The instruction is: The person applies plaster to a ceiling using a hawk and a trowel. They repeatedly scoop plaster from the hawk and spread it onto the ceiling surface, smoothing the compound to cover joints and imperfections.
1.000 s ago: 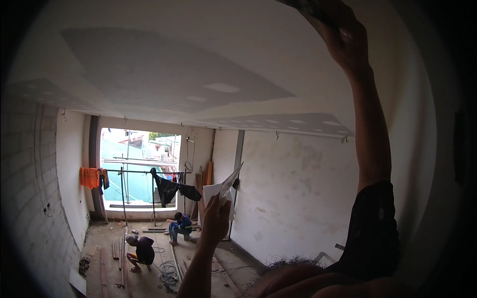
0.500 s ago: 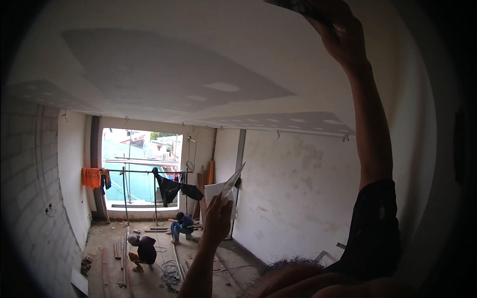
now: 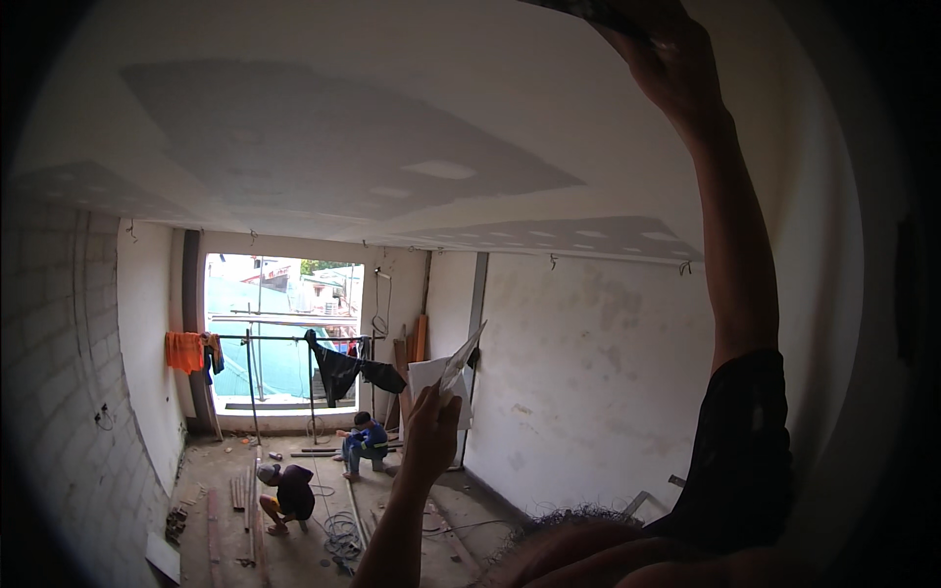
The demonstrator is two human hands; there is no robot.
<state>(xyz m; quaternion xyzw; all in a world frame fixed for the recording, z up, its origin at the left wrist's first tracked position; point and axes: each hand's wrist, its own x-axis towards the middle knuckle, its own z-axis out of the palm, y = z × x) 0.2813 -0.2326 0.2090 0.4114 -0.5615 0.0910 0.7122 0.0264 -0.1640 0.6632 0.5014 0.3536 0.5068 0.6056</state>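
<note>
Raised to the ceiling [image 3: 323,118], my right hand [image 3: 676,64] is closed round a dark, flat-bladed tool [image 3: 598,14], whose upper part is cut off by the frame's top. The ceiling has a grey area bordered by whiter coating, with a few white patches. Lower and nearer the middle, my left hand [image 3: 431,426] grips a whitish flat board [image 3: 454,380] with a pointed, thin edge sticking up to the right. The fingers wrap its lower part, and its exact kind is unclear.
Two people, one in dark clothes [image 3: 292,492] and one in blue [image 3: 366,441], crouch on the floor far below. Around them lie planks [image 3: 257,519] and coiled cable [image 3: 341,539]. Clothes [image 3: 338,372] hang on a pole before the window opening [image 3: 279,294]. A white wall [image 3: 588,392] stands right.
My right hand and its tool have shifted slightly upward. The room below has moved slightly right in view. My left hand keeps its hold on the board.
</note>
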